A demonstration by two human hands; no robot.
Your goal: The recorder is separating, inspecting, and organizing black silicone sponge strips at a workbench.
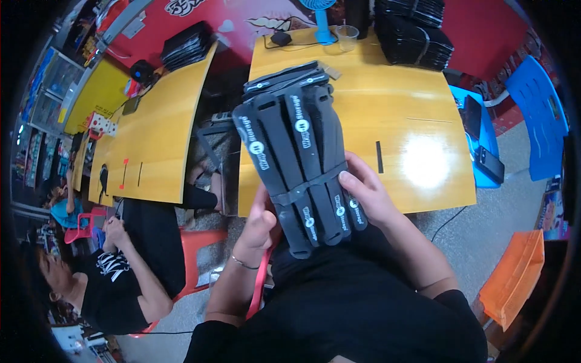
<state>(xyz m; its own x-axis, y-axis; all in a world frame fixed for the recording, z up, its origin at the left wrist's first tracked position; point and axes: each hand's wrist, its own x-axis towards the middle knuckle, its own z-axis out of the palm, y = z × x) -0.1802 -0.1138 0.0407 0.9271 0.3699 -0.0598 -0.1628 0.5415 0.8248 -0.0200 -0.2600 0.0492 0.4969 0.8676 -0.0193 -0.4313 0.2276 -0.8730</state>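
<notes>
Between my two hands, over my lap and the near table edge, is a bundle of black straps (311,151) with white print. A narrow black band (307,189) runs around its middle. My left hand (261,225) grips the bundle's lower left side, its fingers partly hidden behind the straps. On the right side my right hand (368,187) is closed on it, thumb on the front near the band. Just beyond the bundle's far end, a stack of similar black straps (284,80) is partly covered by it.
The yellow table (363,127) bears a loose black strip (379,157), a clear cup (347,37), a blue fan (322,27) and black packs (417,39). Right of it, a blue chair (535,121) and an orange stool (514,275) stand. A seated person (115,266) is at left.
</notes>
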